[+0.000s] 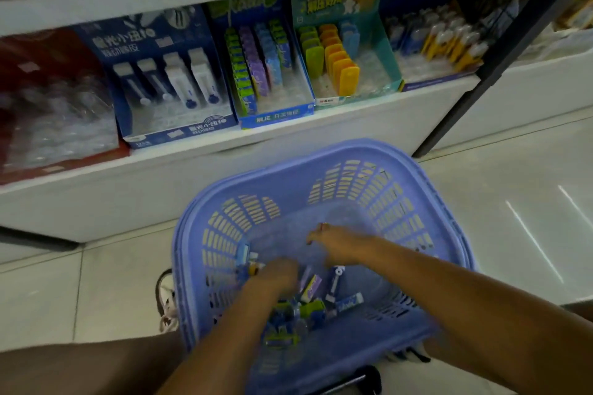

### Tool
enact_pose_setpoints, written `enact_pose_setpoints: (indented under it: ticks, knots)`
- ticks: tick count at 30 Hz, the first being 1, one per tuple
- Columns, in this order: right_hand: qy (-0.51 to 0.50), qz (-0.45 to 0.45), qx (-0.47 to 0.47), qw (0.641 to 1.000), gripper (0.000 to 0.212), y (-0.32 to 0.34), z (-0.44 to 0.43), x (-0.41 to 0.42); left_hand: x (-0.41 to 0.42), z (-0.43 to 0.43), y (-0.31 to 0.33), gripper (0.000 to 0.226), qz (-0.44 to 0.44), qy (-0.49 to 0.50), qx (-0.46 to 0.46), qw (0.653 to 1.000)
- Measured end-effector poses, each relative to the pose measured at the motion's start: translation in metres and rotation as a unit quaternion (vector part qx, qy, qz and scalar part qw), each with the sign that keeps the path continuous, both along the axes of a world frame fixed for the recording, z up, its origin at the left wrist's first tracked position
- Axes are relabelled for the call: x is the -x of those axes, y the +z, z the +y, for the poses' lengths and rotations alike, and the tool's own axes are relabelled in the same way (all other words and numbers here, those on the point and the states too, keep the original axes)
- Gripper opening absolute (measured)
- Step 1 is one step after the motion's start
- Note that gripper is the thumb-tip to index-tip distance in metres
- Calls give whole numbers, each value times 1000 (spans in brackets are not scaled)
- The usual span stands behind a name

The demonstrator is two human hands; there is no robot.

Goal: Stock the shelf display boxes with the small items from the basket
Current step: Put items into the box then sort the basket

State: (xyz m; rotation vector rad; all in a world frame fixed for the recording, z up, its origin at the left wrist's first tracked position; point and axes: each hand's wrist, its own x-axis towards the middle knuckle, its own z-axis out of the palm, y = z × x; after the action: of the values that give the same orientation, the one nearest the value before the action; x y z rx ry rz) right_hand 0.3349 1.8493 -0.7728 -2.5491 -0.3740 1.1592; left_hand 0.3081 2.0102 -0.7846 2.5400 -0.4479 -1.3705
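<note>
Currently, head view only. The purple basket (pixel 414 189) sits on the floor just in front of the shelf (pixel 288 141). The small items (pixel 308 305) are heaped toward its near side.

The left hand (pixel 276 273) is down in the heap. It is blurred, so I cannot tell whether it grips anything. The right hand (pixel 340 248) hovers over the bare basket bottom with its fingers loosely spread, and nothing shows in it.

Judged step: picking stock out of the basket. To do it well:
- Sort by type in the basket and gather matching pieces.
- Match green and purple packs to the blue display box (pixel 276 115), which has free room at its front.
- Slot them upright behind the front lip, in line with the existing rows.
- The teal display box (pixel 390 51) also looks part empty.
</note>
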Motion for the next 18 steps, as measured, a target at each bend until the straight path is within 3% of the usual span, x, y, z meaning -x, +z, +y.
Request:
enact_pose_setpoints:
  ticks: [2,5,9,13,16,18]
  knots:
    - [36,-1,17,999,48,-30,1,11,12,-1,-12,33,27,-43,-42,998]
    - [64,-11,30,997,15,-51,7,19,14,-2,-21,35,-6,-62,-46,997]
    - [102,-44,23,994,33,-76,14,26,10,1,-33,31,-33,-33,-40,998]
    - [170,-47,-4,984,35,-84,20,29,7,2,-40,29,-54,9,-43,998]
    - [131,-7,-7,991,38,-82,18,25,1,1,-44,29,-89,55,-19,994]
    - [47,37,-19,998,36,-74,16,17,-3,1,-46,35,-84,94,28,992]
